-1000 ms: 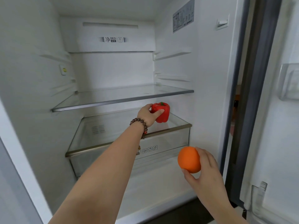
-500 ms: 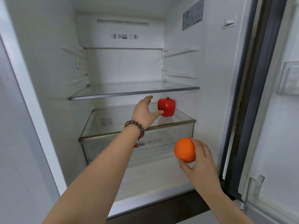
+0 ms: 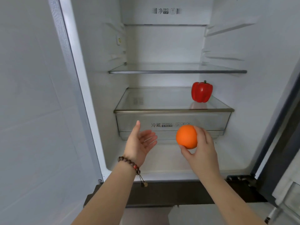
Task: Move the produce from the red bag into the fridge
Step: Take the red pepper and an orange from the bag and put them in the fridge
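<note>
Pepper (image 3: 201,92) glossy, lobed – orange (image 3: 186,136) round, matte.

Single head-worn wide-angle view, no second view to share scene with. Camera stands close before open fridge (image 3: 165,46), facing forward into compartment, tilted slightly down. Straight edges bow near frame borders. Glass shelf (image 3: 177,71) sits about eye level, drawer (image 3: 172,122) below centre. Both forearms enter from bottom edge; left hand (image 3: 139,143) and right hand (image 3: 201,148) near lens, mid-frame.
</note>
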The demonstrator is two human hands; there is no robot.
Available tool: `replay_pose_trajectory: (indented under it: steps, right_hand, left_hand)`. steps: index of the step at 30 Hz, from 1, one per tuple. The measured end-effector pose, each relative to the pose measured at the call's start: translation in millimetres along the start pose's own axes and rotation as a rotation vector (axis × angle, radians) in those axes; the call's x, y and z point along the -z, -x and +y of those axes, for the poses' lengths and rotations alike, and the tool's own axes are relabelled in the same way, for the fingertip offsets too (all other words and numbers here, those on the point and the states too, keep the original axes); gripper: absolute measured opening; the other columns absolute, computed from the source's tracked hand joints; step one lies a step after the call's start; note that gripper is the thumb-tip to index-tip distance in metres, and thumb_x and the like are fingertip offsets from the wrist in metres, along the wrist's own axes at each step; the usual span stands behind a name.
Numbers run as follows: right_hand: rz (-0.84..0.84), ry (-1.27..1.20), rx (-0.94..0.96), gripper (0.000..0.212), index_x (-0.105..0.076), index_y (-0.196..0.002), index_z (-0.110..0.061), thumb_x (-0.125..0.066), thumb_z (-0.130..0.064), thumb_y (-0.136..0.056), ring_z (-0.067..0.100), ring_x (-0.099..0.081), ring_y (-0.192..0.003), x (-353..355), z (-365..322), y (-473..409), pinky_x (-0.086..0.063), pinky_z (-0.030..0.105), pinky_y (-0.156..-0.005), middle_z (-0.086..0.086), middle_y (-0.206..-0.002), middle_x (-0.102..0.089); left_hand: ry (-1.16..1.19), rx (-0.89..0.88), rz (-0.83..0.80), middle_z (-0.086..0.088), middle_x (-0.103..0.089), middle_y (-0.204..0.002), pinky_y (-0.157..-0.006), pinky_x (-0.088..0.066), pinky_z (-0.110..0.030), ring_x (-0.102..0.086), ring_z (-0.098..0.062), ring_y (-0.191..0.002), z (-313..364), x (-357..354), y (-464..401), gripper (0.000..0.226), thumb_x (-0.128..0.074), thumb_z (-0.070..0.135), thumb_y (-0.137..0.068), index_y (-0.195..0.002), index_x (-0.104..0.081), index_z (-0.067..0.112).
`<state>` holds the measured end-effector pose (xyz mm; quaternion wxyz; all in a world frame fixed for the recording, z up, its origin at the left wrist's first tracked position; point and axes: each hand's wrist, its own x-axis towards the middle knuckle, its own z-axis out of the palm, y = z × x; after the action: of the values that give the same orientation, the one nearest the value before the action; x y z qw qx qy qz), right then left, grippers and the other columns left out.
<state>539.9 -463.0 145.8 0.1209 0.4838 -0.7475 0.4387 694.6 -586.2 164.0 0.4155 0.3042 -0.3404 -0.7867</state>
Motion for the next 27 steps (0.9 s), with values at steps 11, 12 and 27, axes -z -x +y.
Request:
replay_pose_trajectory:
  steps: [11, 12, 27]
  right_hand:
    - [0.001, 0.028, -0.016, 0.080, -0.031, -0.135, -0.027, -0.077, -0.038, -0.071, 0.027, -0.048, -0.117, -6, 4, 3, -0.043, 0.032, -0.085, 0.004, -0.140, -0.036]
    - [0.001, 0.029, -0.017, 0.080, -0.032, -0.135, -0.027, -0.077, -0.037, -0.071, 0.027, -0.048, -0.117, -5, 4, 3, -0.043, 0.032, -0.084, 0.004, -0.140, -0.037]
    - [-0.011, -0.222, 0.172, 0.072, -0.038, -0.132, -0.027, -0.076, -0.036, -0.072, 0.005, -0.041, -0.109, 40, -51, -15, -0.031, 0.011, -0.084, -0.004, -0.133, -0.042]
  left_hand:
    - [0.378, 0.203, 0.108, -0.026, -0.048, -0.124, -0.098, -0.043, -0.051, -0.053, -0.043, -0.113, -8, -2, -30, 0.081, -0.066, 0.060, -0.074, -0.120, -0.040, -0.001]
    - [0.384, 0.205, 0.092, -0.027, -0.049, -0.123, -0.097, -0.044, -0.050, -0.054, -0.042, -0.112, -7, -1, -31, 0.081, -0.066, 0.061, -0.074, -0.117, -0.042, -0.004]
    - [0.393, 0.235, 0.065, -0.025, -0.054, -0.115, -0.089, -0.049, -0.049, -0.059, -0.039, -0.102, -23, 9, 23, 0.081, -0.066, 0.064, -0.070, -0.111, -0.047, -0.003]
